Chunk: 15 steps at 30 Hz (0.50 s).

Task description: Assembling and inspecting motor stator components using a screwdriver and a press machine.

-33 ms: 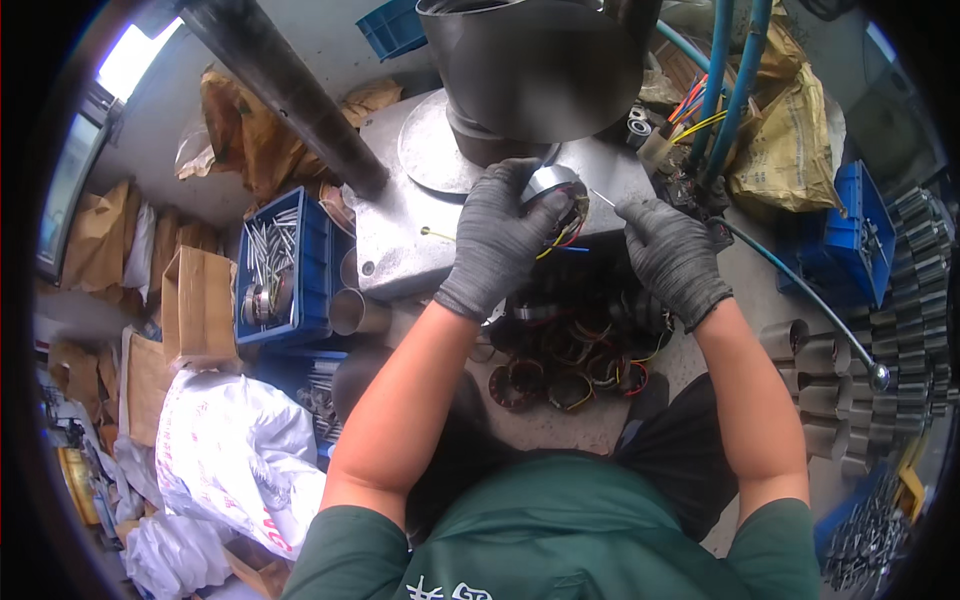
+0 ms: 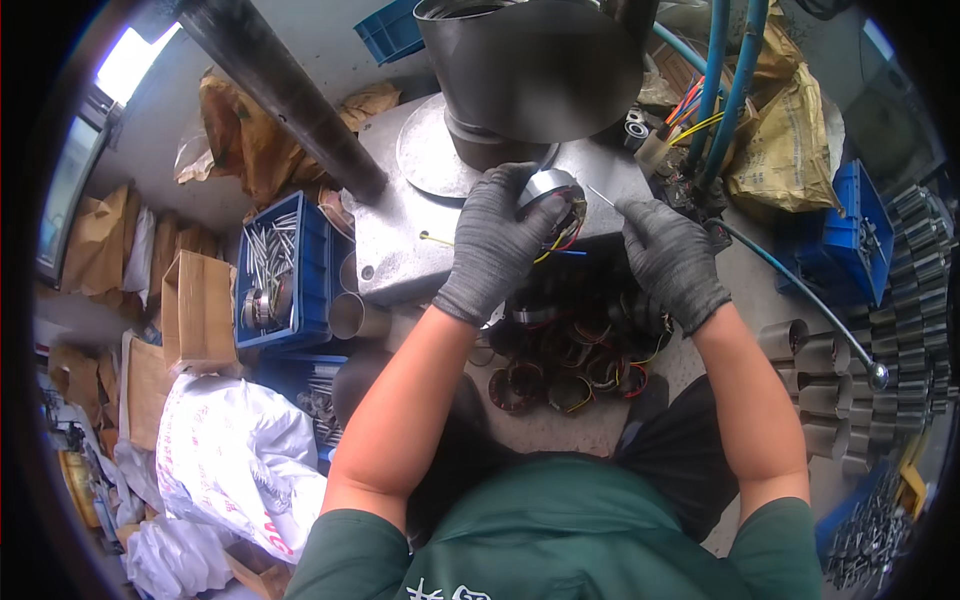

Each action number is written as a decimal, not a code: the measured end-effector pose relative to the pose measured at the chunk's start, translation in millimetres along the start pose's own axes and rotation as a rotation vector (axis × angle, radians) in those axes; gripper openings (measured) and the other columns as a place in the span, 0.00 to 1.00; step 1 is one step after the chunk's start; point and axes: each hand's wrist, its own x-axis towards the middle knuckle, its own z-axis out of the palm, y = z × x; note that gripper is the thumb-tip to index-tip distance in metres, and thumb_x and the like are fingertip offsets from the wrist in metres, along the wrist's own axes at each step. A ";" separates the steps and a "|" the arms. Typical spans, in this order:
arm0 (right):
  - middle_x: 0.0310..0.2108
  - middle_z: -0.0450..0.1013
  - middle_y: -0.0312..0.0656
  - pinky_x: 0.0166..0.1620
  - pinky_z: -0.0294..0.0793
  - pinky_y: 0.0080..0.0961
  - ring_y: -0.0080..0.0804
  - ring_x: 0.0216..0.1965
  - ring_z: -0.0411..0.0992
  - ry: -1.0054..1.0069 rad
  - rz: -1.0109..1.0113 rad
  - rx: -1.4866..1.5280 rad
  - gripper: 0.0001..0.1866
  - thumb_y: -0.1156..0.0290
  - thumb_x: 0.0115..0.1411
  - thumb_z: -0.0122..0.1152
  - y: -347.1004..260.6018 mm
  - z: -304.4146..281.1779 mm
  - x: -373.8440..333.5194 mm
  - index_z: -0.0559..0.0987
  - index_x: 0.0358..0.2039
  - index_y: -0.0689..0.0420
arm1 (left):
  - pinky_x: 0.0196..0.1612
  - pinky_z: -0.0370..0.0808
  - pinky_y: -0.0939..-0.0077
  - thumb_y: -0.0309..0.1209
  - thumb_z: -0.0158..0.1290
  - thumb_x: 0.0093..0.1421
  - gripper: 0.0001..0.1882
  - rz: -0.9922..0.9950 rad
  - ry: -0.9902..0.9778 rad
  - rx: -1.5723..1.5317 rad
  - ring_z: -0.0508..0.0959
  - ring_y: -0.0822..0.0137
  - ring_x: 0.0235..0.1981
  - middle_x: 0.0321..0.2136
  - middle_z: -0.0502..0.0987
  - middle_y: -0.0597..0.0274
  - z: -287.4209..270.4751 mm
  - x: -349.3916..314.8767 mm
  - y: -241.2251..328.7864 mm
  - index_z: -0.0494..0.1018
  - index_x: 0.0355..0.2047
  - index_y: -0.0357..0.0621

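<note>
My left hand (image 2: 492, 240), in a grey knit glove, is closed round a motor stator (image 2: 552, 184) with a bright metal ring and dark windings. Yellow, red and blue wires (image 2: 562, 250) trail below it. My right hand (image 2: 672, 255), gloved alike, pinches a thin pale metal rod (image 2: 600, 195), its tip pointing at the stator with a small gap between. Both hands are over the front edge of the metal machine table (image 2: 400, 255). Beneath them, on the floor, lies a pile of wound stators (image 2: 570, 385) with coloured leads.
A dark cylinder (image 2: 530, 75) rises behind my hands, beside a thick post (image 2: 290, 100). A blue bin (image 2: 325, 290) of metal shafts is at left, above a white sack (image 2: 235, 450). Blue hoses (image 2: 735, 90) hang at right, near stacked metal sleeves (image 2: 825, 395) and a blue crate (image 2: 850, 270).
</note>
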 end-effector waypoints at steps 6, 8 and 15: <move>0.39 0.80 0.51 0.46 0.81 0.45 0.50 0.42 0.80 0.031 -0.056 0.022 0.14 0.69 0.65 0.58 -21.3 -8.8 -1.2 0.83 0.50 0.52 | 0.57 0.77 0.69 0.35 0.67 0.63 0.28 -0.022 0.011 -0.011 0.80 0.65 0.51 0.49 0.80 0.49 -2.6 -1.5 0.4 0.70 0.58 0.33; 0.38 0.79 0.50 0.45 0.81 0.44 0.50 0.41 0.80 -0.100 0.012 -0.048 0.14 0.70 0.64 0.59 -12.3 1.7 3.1 0.83 0.49 0.53 | 0.58 0.76 0.69 0.35 0.67 0.64 0.29 -0.037 0.009 -0.121 0.79 0.65 0.51 0.50 0.80 0.50 -1.6 -5.2 3.3 0.70 0.58 0.33; 0.40 0.80 0.51 0.44 0.81 0.44 0.49 0.41 0.81 0.007 -0.073 0.046 0.14 0.71 0.63 0.59 -27.8 -10.1 -3.6 0.83 0.49 0.53 | 0.57 0.76 0.68 0.29 0.65 0.64 0.25 -0.117 -0.009 -0.505 0.78 0.65 0.52 0.50 0.78 0.52 -10.2 -24.5 11.0 0.68 0.57 0.36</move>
